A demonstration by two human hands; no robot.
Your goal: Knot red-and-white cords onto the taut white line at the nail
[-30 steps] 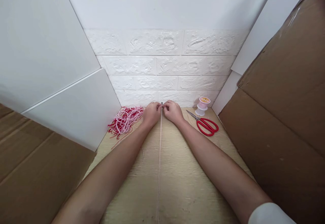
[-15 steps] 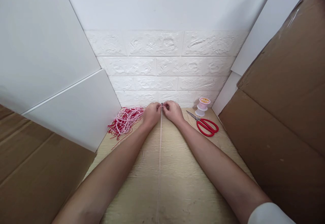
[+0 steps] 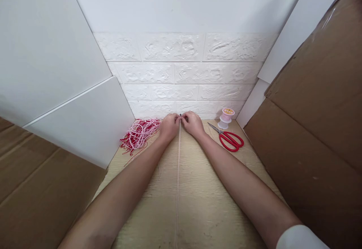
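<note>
Pale thin cords (image 3: 178, 173) run straight along the middle of the board, from the near edge up to a small dark peg (image 3: 180, 115) at the far end. My left hand (image 3: 169, 126) is closed in a pinch on the cord just left of the peg. From the other side, my right hand (image 3: 192, 123) pinches at the same spot, thumb and forefinger together. The two sets of fingertips nearly meet, and they hide the cord's end at the peg.
A heap of red and pink-white braided cords (image 3: 140, 134) lies at the back left. Red-handled scissors (image 3: 230, 141) rest at the right, near stacked thread spools (image 3: 226, 118). Cardboard (image 3: 316, 147) and white panels (image 3: 85, 121) flank the wooden board (image 3: 203, 203); a white brick-patterned wall (image 3: 186, 73) stands behind.
</note>
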